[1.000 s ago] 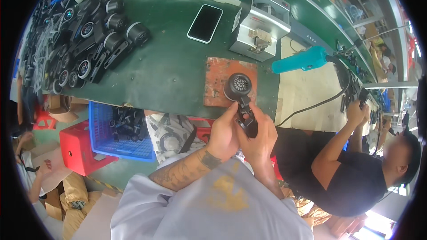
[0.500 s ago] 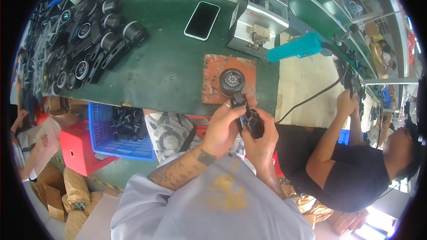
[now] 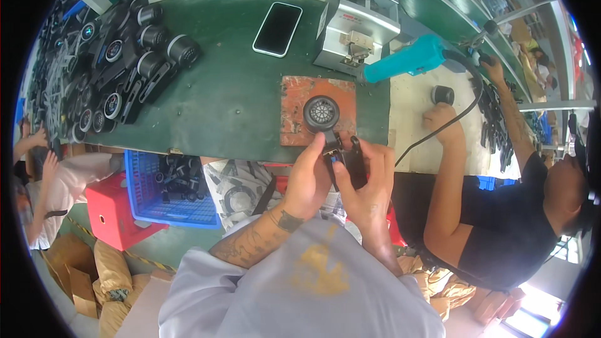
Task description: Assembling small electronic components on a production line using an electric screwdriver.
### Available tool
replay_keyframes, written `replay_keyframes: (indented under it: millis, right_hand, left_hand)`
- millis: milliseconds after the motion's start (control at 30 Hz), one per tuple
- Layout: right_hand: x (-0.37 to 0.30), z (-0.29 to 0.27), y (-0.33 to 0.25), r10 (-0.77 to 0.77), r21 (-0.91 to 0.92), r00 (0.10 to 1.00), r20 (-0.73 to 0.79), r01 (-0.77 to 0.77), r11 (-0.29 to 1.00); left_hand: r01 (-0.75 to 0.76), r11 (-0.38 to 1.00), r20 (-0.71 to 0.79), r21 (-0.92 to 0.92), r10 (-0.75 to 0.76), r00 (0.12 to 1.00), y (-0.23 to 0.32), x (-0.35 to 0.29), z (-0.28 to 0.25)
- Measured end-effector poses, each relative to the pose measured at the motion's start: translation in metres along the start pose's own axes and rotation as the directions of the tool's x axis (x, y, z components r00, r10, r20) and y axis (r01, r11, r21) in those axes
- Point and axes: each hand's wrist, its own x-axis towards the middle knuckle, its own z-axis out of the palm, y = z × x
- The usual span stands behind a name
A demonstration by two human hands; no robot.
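Note:
A black device with a round grille head rests its head on a worn orange-red board. Its handle points toward me, between my hands. My left hand grips the handle from the left, thumb along its side. My right hand is closed around a dark elongated handle part beside it, thumb pressing near the middle. A small blue bit shows inside the handle. How the handle part joins the rest is hidden by my fingers.
Similar black devices lie piled at the left. A phone, a silver machine and a teal corded power tool lie beyond the board. A blue crate stands below the bench. A co-worker's arm reaches in from the right.
My right hand's fingers have shifted upward around the handle part, and the handle part stands more upright. The co-worker's hands have moved apart, one reaching farther away, one beside a round black piece.

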Motion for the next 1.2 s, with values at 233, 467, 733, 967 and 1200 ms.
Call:
replay_keyframes:
  millis: [233,467,733,967,1200]
  right_hand:
    - [0.009,0.009,-0.018,0.006,-0.162,1.000,0.012,-0.004,0.987]
    - [0.008,0.021,-0.005,-0.116,-0.216,0.993,-0.028,0.107,0.970]
    - [-0.002,0.020,-0.003,-0.203,-0.223,0.974,-0.100,0.177,0.959]
    - [-0.016,0.010,-0.003,-0.068,0.303,0.992,-0.105,0.097,0.948]
    - [-0.018,0.014,0.000,0.022,0.379,0.991,0.131,-0.071,0.923]
  left_hand:
    - [0.074,0.993,-0.045,-0.088,-0.078,0.996,0.002,-0.002,0.000]
    - [0.027,0.997,-0.072,-0.077,-0.033,0.997,-0.002,-0.003,0.002]
    - [-0.051,0.961,-0.014,0.271,0.057,0.998,0.004,-0.008,0.010]
    - [-0.086,0.989,0.077,0.121,0.077,0.994,0.028,-0.008,0.000]
    - [-0.120,0.987,0.071,0.103,0.113,0.991,0.029,-0.005,0.002]
